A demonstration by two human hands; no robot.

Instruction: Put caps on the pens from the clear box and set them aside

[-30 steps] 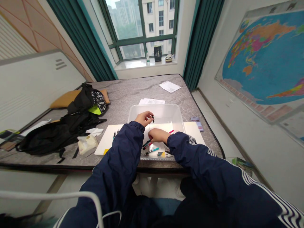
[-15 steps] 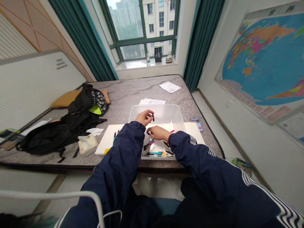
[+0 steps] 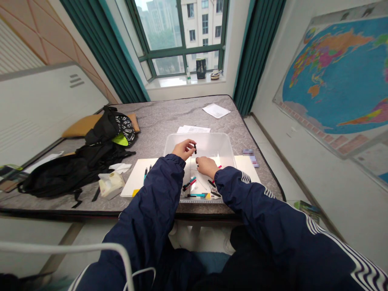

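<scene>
My left hand is over the clear plastic box, its thumb and fingers pinched on a short black pen piece that stands upright. My right hand is just below and to the right, apart from the left, with its fingers closed. A dark bit shows at its fingertips, too small to name. Inside the box, under the hands, lie a red pen, a turquoise pen and several black pen parts. To the left of the box, more pens rest on a white board, partly behind my left sleeve.
A tissue pack and a black backpack lie on the left of the mattress. Papers sit behind the box, another sheet farther back. A white cable-like bar crosses the lower left.
My right hand has moved up and to the right, closer to the black piece in my left hand. The left hand stays nearly still.
</scene>
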